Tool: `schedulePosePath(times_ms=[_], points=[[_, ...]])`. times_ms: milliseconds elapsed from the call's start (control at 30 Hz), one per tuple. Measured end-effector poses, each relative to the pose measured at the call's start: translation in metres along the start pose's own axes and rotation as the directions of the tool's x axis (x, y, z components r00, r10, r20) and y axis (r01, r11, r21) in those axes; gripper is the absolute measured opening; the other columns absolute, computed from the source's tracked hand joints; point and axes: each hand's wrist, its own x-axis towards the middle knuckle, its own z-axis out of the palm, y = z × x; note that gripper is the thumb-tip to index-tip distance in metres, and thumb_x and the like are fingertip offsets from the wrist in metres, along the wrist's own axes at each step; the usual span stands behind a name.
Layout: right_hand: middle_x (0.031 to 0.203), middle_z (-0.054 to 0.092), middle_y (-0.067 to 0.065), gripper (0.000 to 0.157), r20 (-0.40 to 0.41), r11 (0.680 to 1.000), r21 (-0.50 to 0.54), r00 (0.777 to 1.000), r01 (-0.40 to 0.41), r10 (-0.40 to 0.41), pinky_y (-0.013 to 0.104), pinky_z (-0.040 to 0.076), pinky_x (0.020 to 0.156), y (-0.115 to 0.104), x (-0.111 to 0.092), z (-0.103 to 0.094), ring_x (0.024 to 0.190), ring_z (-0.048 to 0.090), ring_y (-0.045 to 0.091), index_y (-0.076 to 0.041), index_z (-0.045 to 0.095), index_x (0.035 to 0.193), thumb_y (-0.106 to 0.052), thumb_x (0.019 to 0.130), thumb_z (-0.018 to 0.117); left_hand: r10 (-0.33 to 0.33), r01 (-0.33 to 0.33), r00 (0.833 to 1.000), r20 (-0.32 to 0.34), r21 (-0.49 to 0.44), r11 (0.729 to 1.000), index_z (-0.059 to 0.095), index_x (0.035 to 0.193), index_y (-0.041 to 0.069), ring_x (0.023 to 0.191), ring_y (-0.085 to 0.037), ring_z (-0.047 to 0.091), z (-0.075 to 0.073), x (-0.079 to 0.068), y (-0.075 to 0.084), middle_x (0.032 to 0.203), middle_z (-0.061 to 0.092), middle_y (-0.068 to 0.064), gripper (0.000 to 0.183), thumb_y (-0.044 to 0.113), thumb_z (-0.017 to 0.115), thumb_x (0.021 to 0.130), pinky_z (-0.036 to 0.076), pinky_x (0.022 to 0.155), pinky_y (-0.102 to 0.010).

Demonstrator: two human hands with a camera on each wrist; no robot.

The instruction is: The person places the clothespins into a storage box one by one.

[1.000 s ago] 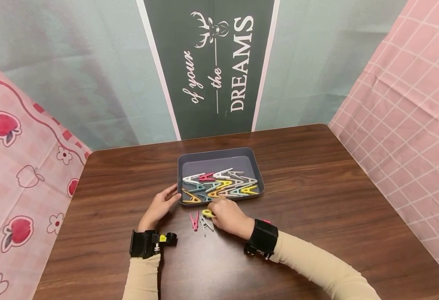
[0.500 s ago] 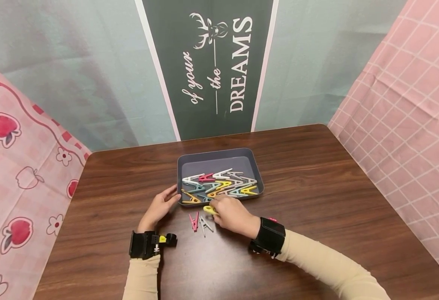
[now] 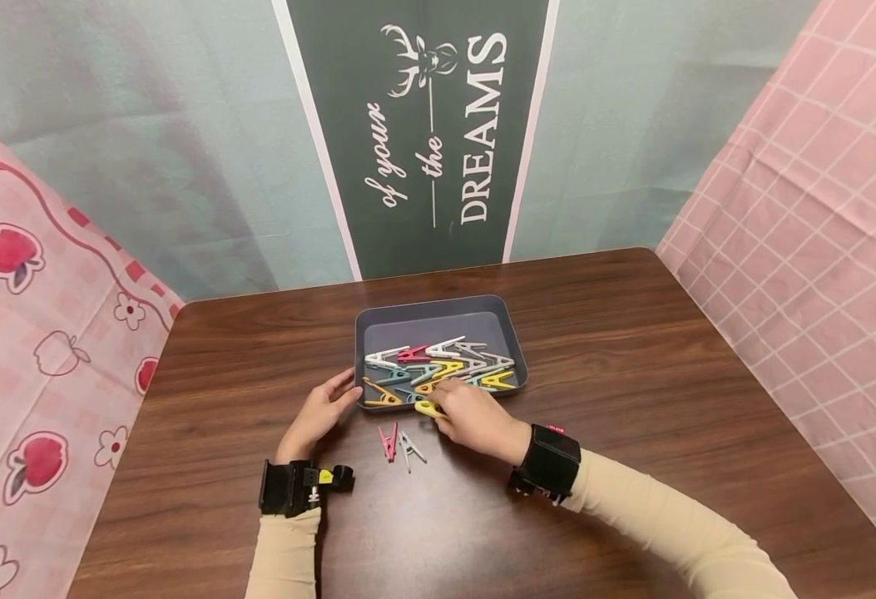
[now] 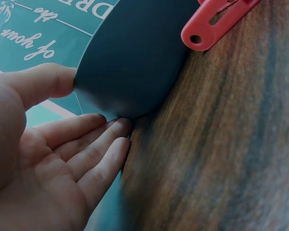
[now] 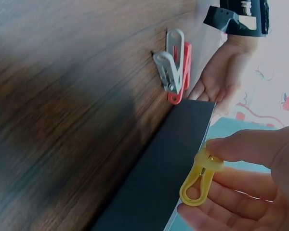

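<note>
My right hand [image 3: 478, 418] pinches a yellow clothespin [image 5: 201, 178] between thumb and fingers, over the near wall of the grey tray [image 3: 434, 309]. The clothespin's rounded jaw end sticks out, and the fingers hide its other end. At the tray's near left corner rests my left hand [image 3: 318, 420], its fingers fairly straight against the outer wall and its thumb at the rim [image 4: 82, 72]. Inside the tray lie several clothespins in white, red, yellow, orange, blue and grey. On the wood just in front are a pink-red clothespin [image 3: 388, 443] and a grey one [image 3: 410, 449], side by side.
The brown wooden table [image 3: 602, 349] carries the tray near its middle. A green curtain with white lettering [image 3: 430, 150] hangs behind the table, and pink curtains [image 3: 819, 166] hang at both sides. Each wrist wears a black camera strap [image 3: 546, 462].
My right hand has moved up and slightly right with the yellow clothespin, from beside the grey clothespin to the tray's near rim. The left hand and the tray stay where they were.
</note>
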Motion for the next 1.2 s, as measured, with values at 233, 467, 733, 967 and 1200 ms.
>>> schedulePosePath(times_ms=[233,467,733,967,1200], points=[[0.093,0.07,0.005,0.014,0.001,1.0,0.016,1.0,0.003,-0.003,0.034,0.057,0.083,0.007,0.001,-0.005,0.092,0.067,0.021,-0.007,0.068,0.093,-0.013,0.08,0.073,-0.007,0.007,1.0,0.003,-0.001,1.0,0.035,0.149,0.003,0.139,-0.033,0.043,0.0,0.001,-0.001,0.147,0.046,-0.021,0.058,0.023,0.055,0.098,0.034,0.117,-0.048],[0.094,0.071,0.007,0.018,0.006,1.0,0.017,1.0,0.006,-0.006,0.035,0.057,0.084,0.014,0.002,-0.01,0.092,0.068,0.022,-0.004,0.069,0.097,-0.01,0.081,0.073,-0.001,0.001,1.0,0.002,-0.012,1.0,0.034,0.149,0.003,0.139,-0.032,0.043,-0.001,0.001,0.0,0.147,0.046,-0.021,0.058,0.023,0.055,0.099,0.033,0.117,-0.048],[0.095,0.071,0.007,0.022,0.005,1.0,-0.002,1.0,-0.002,0.002,0.035,0.057,0.081,0.025,0.003,-0.013,0.09,0.067,0.021,-0.003,0.07,0.101,-0.013,0.082,0.073,-0.017,0.017,1.0,-0.001,-0.007,1.0,0.035,0.149,0.005,0.14,-0.031,0.043,-0.001,0.001,-0.001,0.147,0.046,-0.019,0.058,0.025,0.055,0.098,0.033,0.118,-0.048],[0.094,0.07,0.006,0.021,0.006,1.0,0.01,1.0,-0.005,0.005,0.033,0.057,0.08,0.032,0.005,-0.016,0.089,0.067,0.019,-0.003,0.07,0.101,-0.012,0.082,0.073,-0.016,0.016,1.0,-0.002,-0.013,1.0,0.035,0.149,0.004,0.139,-0.031,0.043,-0.001,0.001,-0.001,0.147,0.046,-0.019,0.058,0.024,0.055,0.098,0.033,0.118,-0.048],[0.092,0.071,0.006,0.019,0.004,1.0,0.002,1.0,-0.015,0.015,0.033,0.058,0.079,0.038,0.006,-0.016,0.088,0.067,0.019,-0.003,0.07,0.098,-0.013,0.082,0.073,-0.009,0.009,1.0,-0.005,-0.013,1.0,0.035,0.148,0.003,0.139,-0.031,0.043,0.0,0.0,0.0,0.147,0.047,-0.02,0.058,0.023,0.055,0.098,0.033,0.117,-0.047]])
